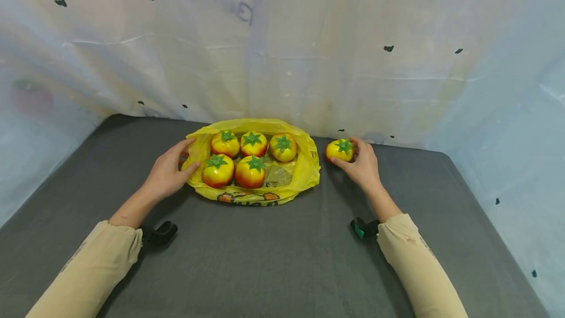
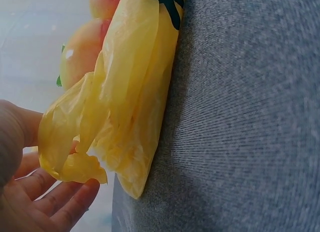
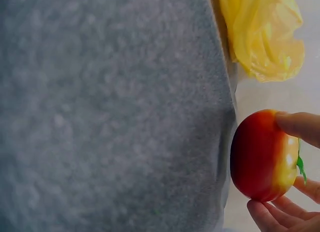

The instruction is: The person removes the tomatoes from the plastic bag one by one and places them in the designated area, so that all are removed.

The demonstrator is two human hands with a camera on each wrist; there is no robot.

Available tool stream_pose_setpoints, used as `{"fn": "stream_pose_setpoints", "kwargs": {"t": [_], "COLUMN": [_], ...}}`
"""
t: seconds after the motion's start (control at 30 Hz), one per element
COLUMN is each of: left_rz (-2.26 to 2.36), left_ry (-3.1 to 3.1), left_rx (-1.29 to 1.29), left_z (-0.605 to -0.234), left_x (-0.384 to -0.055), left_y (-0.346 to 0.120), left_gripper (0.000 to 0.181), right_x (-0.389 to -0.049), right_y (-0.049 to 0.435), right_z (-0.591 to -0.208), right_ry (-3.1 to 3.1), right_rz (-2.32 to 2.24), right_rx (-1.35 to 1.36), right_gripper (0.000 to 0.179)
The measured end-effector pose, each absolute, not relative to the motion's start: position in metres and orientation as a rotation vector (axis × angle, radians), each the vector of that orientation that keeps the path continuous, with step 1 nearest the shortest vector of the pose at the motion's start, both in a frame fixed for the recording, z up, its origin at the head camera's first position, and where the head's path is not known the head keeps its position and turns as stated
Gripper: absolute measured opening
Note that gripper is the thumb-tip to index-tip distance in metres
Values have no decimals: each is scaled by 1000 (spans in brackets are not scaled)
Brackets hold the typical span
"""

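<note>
A yellow plastic bag (image 1: 304, 180) lies on the dark table with its mouth spread wide. Several yellow-and-red tomatoes (image 1: 250, 172) with green star-shaped tops sit inside, in two rows. At the bag's left end, my left hand (image 1: 165, 171) holds the rim loosely, its thumb over the edge; in the left wrist view the bag's handle (image 2: 65, 127) passes between thumb and spread fingers. To the right of the bag, my right hand (image 1: 363, 163) grips one more tomato (image 3: 260, 157) by its sides, thumb opposite fingers. That tomato is close over the tabletop, apart from the bag.
A grey cloth-like surface covers the table (image 1: 265, 269). Pale plastic sheeting (image 1: 309, 63) with small dark marks hangs right behind the back edge and along both sides. Black bands (image 1: 161, 233) stick out at both wrists, near the beige sleeves.
</note>
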State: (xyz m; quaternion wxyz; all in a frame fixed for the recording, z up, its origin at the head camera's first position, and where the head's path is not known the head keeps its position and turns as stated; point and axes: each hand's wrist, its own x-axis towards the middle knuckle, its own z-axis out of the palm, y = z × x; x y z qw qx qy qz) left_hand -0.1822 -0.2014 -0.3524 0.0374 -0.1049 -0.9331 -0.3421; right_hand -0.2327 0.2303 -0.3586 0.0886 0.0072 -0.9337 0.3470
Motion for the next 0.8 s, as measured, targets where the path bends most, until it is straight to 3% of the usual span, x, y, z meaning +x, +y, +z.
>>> {"fn": "stream_pose_setpoints", "kwargs": {"t": [0.5, 0.8], "left_rz": [-1034, -1054], "left_ry": [-2839, -2827], "left_rx": [-311, -326], "left_z": [-356, -353], "left_x": [-180, -181], "left_y": [-203, -200], "left_gripper": [59, 59], "right_x": [-238, -232], "right_y": [225, 197], "right_z": [-359, -338], "right_ry": [-2853, -2609], "right_rz": [984, 1069], "right_rx": [-53, 62], "right_gripper": [88, 75]}}
